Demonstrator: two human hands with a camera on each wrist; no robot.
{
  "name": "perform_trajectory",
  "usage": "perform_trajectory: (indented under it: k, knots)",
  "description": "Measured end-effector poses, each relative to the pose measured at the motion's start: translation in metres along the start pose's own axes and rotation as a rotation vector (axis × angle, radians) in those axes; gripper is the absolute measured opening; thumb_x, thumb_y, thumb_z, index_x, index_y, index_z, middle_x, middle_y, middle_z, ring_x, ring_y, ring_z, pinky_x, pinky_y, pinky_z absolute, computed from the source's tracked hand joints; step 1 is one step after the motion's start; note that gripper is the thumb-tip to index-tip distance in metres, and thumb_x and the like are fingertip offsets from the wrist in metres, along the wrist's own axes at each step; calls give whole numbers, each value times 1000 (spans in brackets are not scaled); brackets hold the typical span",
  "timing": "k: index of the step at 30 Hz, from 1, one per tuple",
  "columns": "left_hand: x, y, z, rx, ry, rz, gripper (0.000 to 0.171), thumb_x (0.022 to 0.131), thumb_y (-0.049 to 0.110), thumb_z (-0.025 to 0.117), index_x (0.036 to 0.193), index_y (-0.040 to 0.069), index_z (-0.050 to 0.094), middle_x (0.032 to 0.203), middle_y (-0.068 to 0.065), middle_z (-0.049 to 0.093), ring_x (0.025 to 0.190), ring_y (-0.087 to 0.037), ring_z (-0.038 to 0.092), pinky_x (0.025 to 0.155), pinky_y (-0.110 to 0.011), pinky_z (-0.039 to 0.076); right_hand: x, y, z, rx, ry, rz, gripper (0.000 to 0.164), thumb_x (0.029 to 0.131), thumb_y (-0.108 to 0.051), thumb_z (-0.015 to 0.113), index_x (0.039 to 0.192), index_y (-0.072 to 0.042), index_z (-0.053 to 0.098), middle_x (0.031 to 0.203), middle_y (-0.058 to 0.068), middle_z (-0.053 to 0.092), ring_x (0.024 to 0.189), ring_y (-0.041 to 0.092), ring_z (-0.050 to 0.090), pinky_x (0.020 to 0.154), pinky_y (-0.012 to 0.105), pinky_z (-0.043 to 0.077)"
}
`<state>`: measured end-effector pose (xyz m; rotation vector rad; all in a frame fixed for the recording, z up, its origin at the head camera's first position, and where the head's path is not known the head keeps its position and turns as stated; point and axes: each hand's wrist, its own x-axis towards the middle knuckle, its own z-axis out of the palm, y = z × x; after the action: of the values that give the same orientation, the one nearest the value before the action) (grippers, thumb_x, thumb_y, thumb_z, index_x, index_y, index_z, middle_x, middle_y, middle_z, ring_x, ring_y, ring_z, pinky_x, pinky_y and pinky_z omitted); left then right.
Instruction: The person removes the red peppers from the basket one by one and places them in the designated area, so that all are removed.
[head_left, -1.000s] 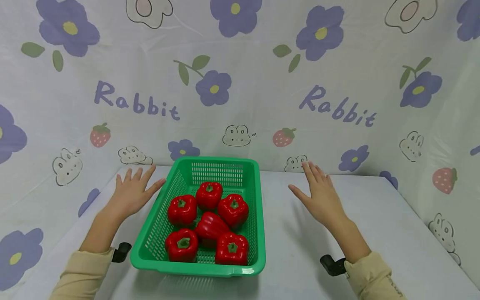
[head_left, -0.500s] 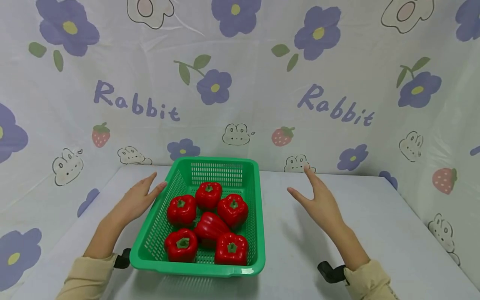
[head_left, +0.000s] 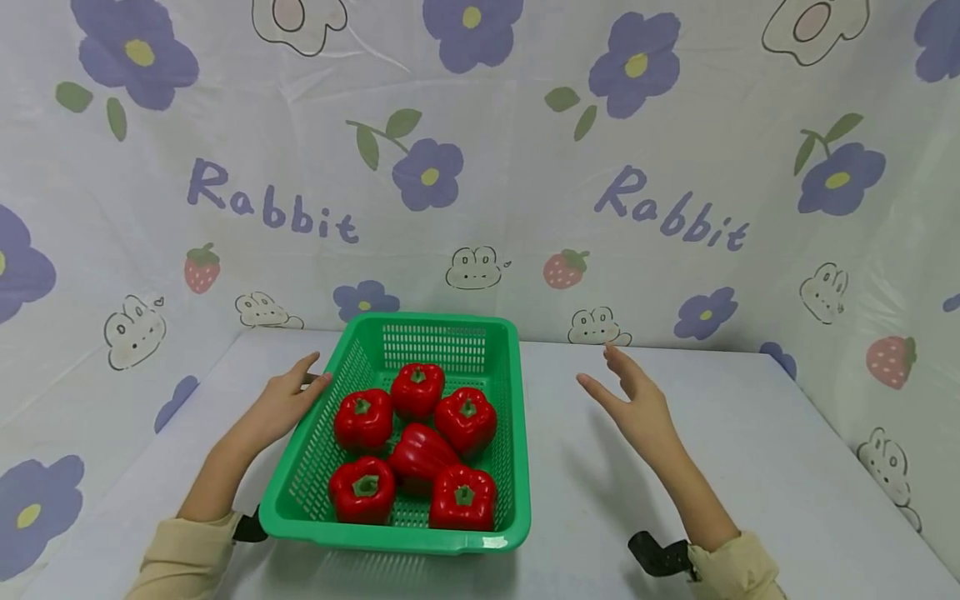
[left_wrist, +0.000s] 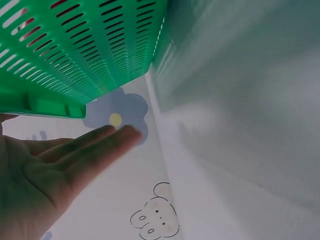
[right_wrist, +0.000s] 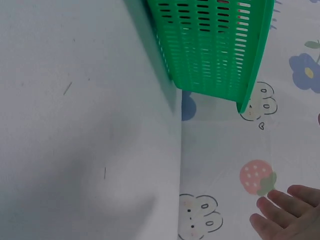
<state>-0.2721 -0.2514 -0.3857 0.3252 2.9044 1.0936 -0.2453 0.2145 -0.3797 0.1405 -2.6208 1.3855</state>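
A green plastic basket (head_left: 397,542) with slotted walls stands left of centre on the white table. Several red bell peppers (head_left: 422,454) with green stems lie inside it, most upright and one tipped on its side. At the basket's left rim is my left hand (head_left: 283,406), its thumb tip overlapping the rim in the head view. The left wrist view shows its fingers (left_wrist: 95,150) extended below the basket's wall. Right of the basket, my right hand (head_left: 647,417) hovers apart from it, thumb and fingers spread and nothing held. Its fingers are relaxed in the right wrist view.
Behind the white tabletop (head_left: 750,442) hangs a patterned curtain (head_left: 517,133) with flowers, rabbits and strawberries, which continues along both sides. A black wrist camera (head_left: 660,554) sits at the right sleeve, and another (head_left: 250,527) at the left sleeve beside the basket.
Both hands have turned thumb-up from a flat spread. The left hand has come in beside the basket's left rim, and the right hand has lowered slightly. Basket and peppers have stayed put.
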Motion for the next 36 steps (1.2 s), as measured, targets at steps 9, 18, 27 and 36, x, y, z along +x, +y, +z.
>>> perform_trajectory:
  k: [9,18,27,36]
  knots:
    - [0,-5,3,-102,-9,-11,68,104,42,39,154,-1,21,135,-33,54,111,-37,64,89,-48,55,-4,2,6,93,-14,11,82,92,-46,64,156,-12,23,158,15,33,147,32,31,118,47,28]
    - [1,-9,4,-182,-15,2,65,104,37,42,154,1,21,132,-33,56,102,-30,68,80,-40,58,-6,-3,13,158,-16,-3,79,93,-42,65,154,-9,27,156,16,36,146,30,32,119,43,28]
    - [0,-13,6,-255,-10,8,63,104,36,42,154,2,22,130,-32,58,93,-19,69,75,-30,57,-8,-9,21,194,-24,-13,76,94,-40,63,153,-7,29,155,17,37,145,32,34,118,43,29]
    - [0,-13,7,-301,-17,10,63,104,36,43,153,1,23,125,-32,60,86,-11,68,72,-28,56,-10,-17,33,222,-35,-20,73,93,-41,64,151,-9,33,154,14,40,145,30,35,118,42,30]
